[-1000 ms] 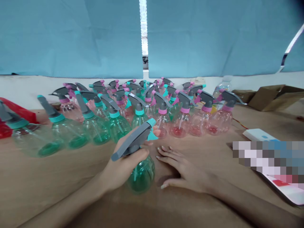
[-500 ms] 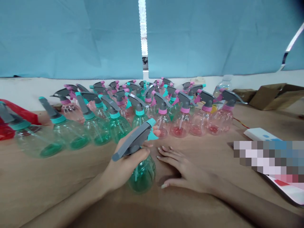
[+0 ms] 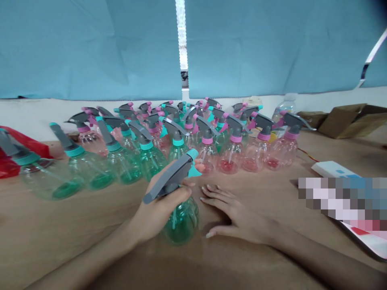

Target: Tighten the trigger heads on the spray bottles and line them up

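Observation:
My left hand (image 3: 159, 205) grips the neck of a green spray bottle (image 3: 181, 219) with a grey trigger head (image 3: 169, 179) and a teal nozzle; the bottle stands on the brown table (image 3: 75, 225) in front of me. My right hand (image 3: 232, 211) lies flat on the table just right of that bottle, fingers spread, holding nothing. Behind them stand several green spray bottles (image 3: 121, 159) on the left and several pink spray bottles (image 3: 256, 149) on the right, packed in rows.
A red bag (image 3: 18, 151) lies at the far left. A white box (image 3: 329, 169) and a blurred item sit at the right. Cardboard pieces (image 3: 344, 119) and a clear water bottle (image 3: 282, 108) are at the back right. Blue curtains (image 3: 90, 48) hang behind.

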The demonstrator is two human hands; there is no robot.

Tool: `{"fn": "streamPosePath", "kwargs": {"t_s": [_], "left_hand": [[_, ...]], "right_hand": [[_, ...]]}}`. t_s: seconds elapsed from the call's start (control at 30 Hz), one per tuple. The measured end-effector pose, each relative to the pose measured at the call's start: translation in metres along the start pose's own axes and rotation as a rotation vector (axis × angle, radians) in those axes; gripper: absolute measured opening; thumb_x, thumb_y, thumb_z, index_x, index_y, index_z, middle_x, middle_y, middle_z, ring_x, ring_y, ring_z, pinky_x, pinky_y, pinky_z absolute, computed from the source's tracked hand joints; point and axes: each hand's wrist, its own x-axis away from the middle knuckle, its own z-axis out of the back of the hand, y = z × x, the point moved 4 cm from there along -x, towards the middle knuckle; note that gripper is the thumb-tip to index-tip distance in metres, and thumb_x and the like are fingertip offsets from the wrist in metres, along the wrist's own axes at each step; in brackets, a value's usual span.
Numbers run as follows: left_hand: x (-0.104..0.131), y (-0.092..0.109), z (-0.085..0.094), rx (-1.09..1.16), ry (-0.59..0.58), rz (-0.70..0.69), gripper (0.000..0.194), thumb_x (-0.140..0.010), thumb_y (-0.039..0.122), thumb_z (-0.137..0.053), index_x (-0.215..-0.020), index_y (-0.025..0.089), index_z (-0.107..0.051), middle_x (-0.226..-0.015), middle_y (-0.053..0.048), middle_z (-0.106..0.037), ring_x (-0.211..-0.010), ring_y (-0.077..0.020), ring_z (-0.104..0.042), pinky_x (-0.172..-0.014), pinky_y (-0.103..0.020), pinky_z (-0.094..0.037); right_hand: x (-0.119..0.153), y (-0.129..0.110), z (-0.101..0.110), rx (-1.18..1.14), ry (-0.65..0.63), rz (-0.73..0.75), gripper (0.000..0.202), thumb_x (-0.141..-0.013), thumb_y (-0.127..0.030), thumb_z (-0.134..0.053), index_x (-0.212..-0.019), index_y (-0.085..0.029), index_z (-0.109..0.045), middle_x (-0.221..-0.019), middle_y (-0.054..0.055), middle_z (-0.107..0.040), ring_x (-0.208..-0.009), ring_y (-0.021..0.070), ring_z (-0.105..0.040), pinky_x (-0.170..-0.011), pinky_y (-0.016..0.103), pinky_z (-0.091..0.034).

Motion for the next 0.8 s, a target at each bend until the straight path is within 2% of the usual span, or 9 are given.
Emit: {"fn": "streamPosePath", "kwargs": {"t_s": [0.2, 0.3, 0.47, 0.63, 0.8], "left_hand": [[0.000, -0.001, -0.001, 0.075, 0.014, 0.046, 0.034, -0.067, 0.025, -0.060, -0.100, 0.023, -0.056, -0.084, -0.001, -0.066, -0.090, -0.0232, -0.062, -0.081, -0.033, -0.046], [0.000, -0.002, -0.001, 0.074, 0.031, 0.061, 0.023, -0.066, 0.025, -0.059, -0.089, 0.023, -0.058, -0.080, 0.000, -0.065, -0.085, -0.0222, -0.061, -0.078, -0.032, -0.046], [-0.001, 0.002, 0.002, -0.047, 0.069, -0.005, 0.005, -0.065, 0.026, -0.058, -0.068, 0.022, -0.058, -0.065, 0.002, -0.058, -0.066, -0.0184, -0.056, -0.068, -0.030, -0.044], [-0.001, 0.007, 0.001, -0.071, 0.058, -0.043, 0.008, -0.065, 0.024, -0.054, -0.071, 0.023, -0.060, -0.055, 0.005, -0.050, -0.055, -0.0164, -0.052, -0.060, -0.028, -0.042], [0.000, 0.007, 0.001, -0.127, 0.075, -0.031, 0.008, -0.064, 0.023, -0.053, -0.069, 0.023, -0.058, -0.054, 0.005, -0.048, -0.051, -0.0156, -0.049, -0.052, -0.026, -0.041]], "right_hand": [[0.000, -0.001, 0.002, -0.014, 0.004, -0.005, 0.077, -0.075, -0.062, -0.054, -0.137, -0.020, -0.036, -0.147, 0.006, -0.028, -0.136, 0.0242, -0.022, -0.110, 0.048, -0.021], [-0.001, -0.001, 0.003, -0.034, 0.025, 0.004, 0.078, -0.073, -0.063, -0.055, -0.137, -0.021, -0.038, -0.146, 0.007, -0.031, -0.136, 0.0252, -0.024, -0.110, 0.048, -0.021], [-0.001, -0.002, 0.003, -0.027, 0.031, 0.004, 0.077, -0.074, -0.062, -0.055, -0.137, -0.021, -0.037, -0.146, 0.007, -0.029, -0.136, 0.0249, -0.024, -0.110, 0.048, -0.021], [0.000, -0.002, 0.003, 0.005, 0.009, -0.007, 0.080, -0.074, -0.065, -0.051, -0.137, -0.017, -0.038, -0.147, 0.006, -0.028, -0.136, 0.0239, -0.022, -0.111, 0.046, -0.020], [0.000, -0.002, 0.002, -0.011, 0.024, -0.005, 0.077, -0.075, -0.063, -0.053, -0.137, -0.020, -0.036, -0.146, 0.007, -0.030, -0.136, 0.0242, -0.024, -0.110, 0.047, -0.022]]}}
